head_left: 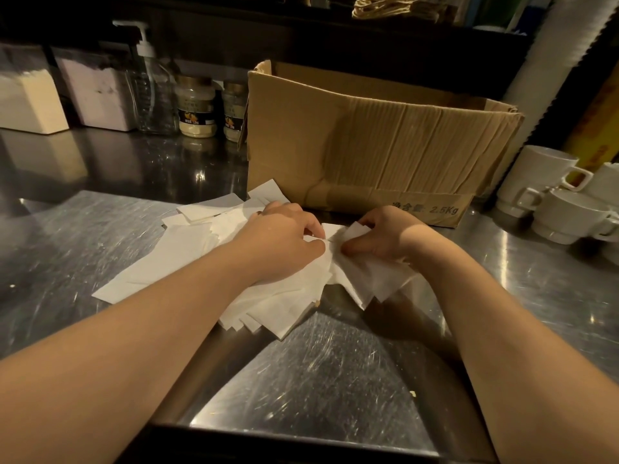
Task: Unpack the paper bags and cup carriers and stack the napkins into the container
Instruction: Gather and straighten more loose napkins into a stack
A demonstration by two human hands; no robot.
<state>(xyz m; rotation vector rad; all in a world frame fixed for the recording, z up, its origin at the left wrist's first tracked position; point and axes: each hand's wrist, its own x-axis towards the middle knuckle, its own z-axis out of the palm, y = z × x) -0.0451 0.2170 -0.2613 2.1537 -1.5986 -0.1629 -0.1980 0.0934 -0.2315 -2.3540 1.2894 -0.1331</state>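
Gripping loose napkins (187,249) at frame centre: your left hand (281,242) curls over pile on desk (335,370), your right hand (385,239) pinches lifted bunch. Cardboard box (378,142) stands just behind, upper centre.

Left hand (281,242), right hand (385,236) close together, forearms extended, fingers (355,244) curled, pinching.
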